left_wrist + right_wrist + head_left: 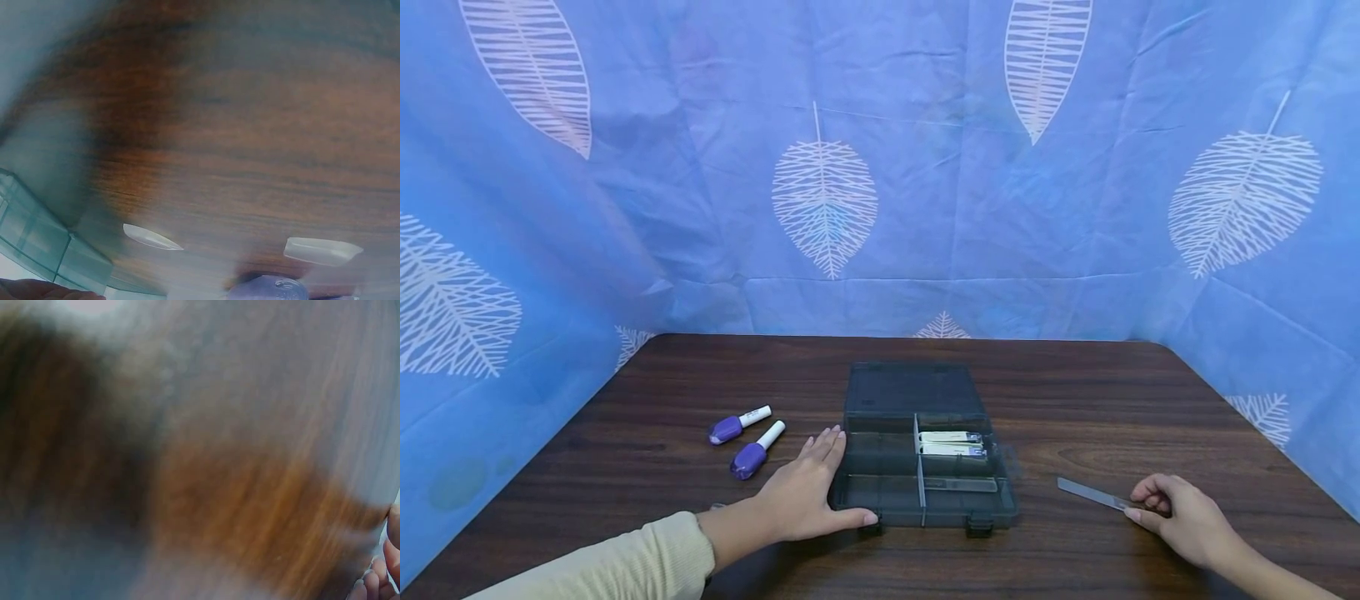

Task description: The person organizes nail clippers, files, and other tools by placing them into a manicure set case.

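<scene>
The right hand (1183,521) pinches one end of a flat grey strip (1088,492), just right of an open box (955,517) on a wooden table (1075,400). The left hand (801,496), thumb spread wide, touches the box's left side. Two clippers (951,437) lie in its back right compartment; two purple polish bottles (727,430) lie farther left. Blue leaf-patterned cloth (917,208) hangs behind.

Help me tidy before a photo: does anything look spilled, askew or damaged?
Nothing looks spilled or damaged. Slightly odd: two rounded purple bottles with white caps lie on their sides left of the open dark translucent plastic box, though such bottles usually stand upright.
</scene>
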`<state>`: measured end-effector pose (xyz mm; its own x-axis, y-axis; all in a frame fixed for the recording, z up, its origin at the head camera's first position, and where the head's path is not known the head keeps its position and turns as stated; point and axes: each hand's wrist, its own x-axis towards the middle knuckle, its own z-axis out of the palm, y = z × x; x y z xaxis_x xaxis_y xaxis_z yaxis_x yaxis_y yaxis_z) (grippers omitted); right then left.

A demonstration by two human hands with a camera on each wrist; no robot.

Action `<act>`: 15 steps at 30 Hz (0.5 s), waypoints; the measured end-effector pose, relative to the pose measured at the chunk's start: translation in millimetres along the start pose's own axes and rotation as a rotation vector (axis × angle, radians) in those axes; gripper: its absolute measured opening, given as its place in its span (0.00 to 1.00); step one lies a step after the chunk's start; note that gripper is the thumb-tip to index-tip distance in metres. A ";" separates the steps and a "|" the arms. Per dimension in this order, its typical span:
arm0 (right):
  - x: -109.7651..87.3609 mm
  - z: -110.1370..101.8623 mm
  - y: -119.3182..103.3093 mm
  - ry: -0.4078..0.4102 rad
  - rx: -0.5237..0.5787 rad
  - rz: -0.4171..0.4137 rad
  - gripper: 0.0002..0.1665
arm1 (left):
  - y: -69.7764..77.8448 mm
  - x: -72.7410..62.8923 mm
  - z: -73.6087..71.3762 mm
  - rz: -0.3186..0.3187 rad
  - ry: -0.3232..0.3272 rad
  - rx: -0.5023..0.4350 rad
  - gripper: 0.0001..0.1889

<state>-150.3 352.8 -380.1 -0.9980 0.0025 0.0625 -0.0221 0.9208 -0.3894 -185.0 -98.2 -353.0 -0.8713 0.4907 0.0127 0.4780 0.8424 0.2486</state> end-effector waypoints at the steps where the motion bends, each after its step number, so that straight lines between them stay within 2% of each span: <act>1: 0.1 0.0 0.3 -0.007 -0.001 0.002 0.12 | 0.0 0.1 -0.2 0.000 0.000 0.001 0.56; 15: -0.2 0.1 -3.0 0.030 -0.029 -0.085 0.07 | -2.0 1.1 1.4 0.014 0.004 0.002 0.56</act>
<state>-150.0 349.9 -379.0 -0.9905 -0.0649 0.1215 -0.1043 0.9293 -0.3544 -186.8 -99.0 -354.9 -0.8649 0.5015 0.0201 0.4903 0.8358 0.2469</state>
